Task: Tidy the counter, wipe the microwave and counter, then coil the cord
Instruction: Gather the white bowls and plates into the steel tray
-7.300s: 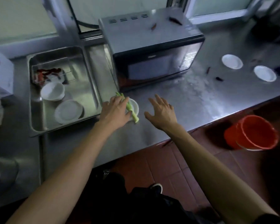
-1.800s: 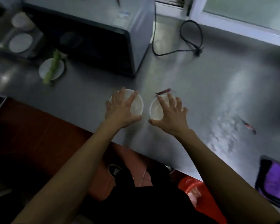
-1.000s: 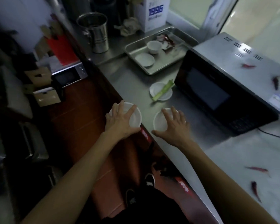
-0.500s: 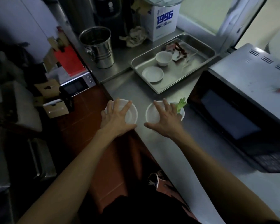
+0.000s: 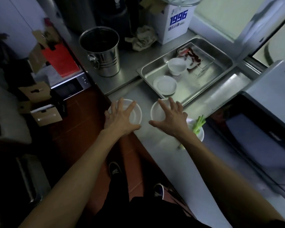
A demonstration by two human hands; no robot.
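Head view: left hand (image 5: 120, 120) and right hand (image 5: 170, 119) each grip a smooth round white dish from above, fingers splayed over the rims. Left dish (image 5: 135, 112) overhangs the steel counter (image 5: 156, 143) edge; the rimmed tray (image 5: 220, 73) lies at one o'clock.

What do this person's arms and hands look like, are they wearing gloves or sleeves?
No gloves and no sleeves in view: both forearms are bare up to the frame's lower edge. The left hand and right hand show no rings, watch or bracelet that can be made out in the dim light. Below, dark clothing and dark shoes with pale markings show.
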